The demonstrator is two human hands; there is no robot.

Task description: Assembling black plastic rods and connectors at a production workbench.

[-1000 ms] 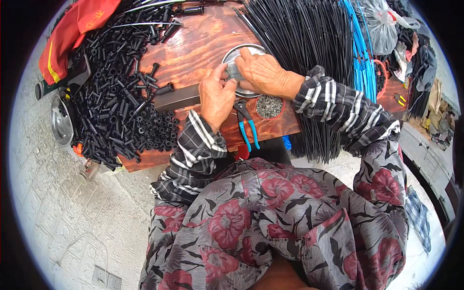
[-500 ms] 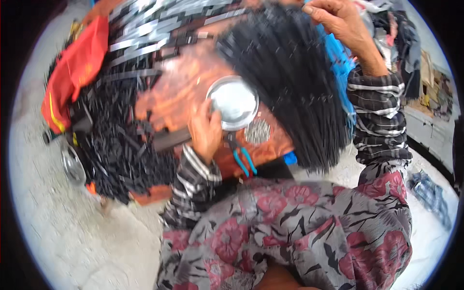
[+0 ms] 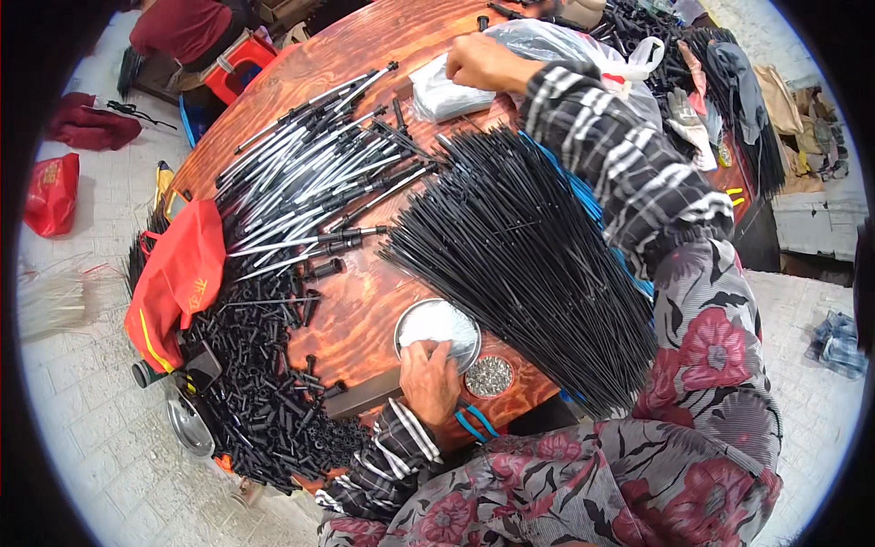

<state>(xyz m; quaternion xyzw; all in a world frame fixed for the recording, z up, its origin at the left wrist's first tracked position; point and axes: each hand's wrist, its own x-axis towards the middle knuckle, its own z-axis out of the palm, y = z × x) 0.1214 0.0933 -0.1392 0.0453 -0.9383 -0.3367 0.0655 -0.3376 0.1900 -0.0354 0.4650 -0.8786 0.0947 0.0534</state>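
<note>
In the head view, your left hand [image 3: 430, 378] is at the near rim of the metal dish [image 3: 472, 346] on the worktop [image 3: 351, 310], fingers bent over white contents [image 3: 436, 319]; whether they grip, you can't tell. Your right hand [image 3: 483, 64] curls beside the clear packet [image 3: 447, 94], its hold hidden. The dish looks stiff, light, slick: take opposite edges, level. The packet seems soft, slippery: pinch its edge.
</note>
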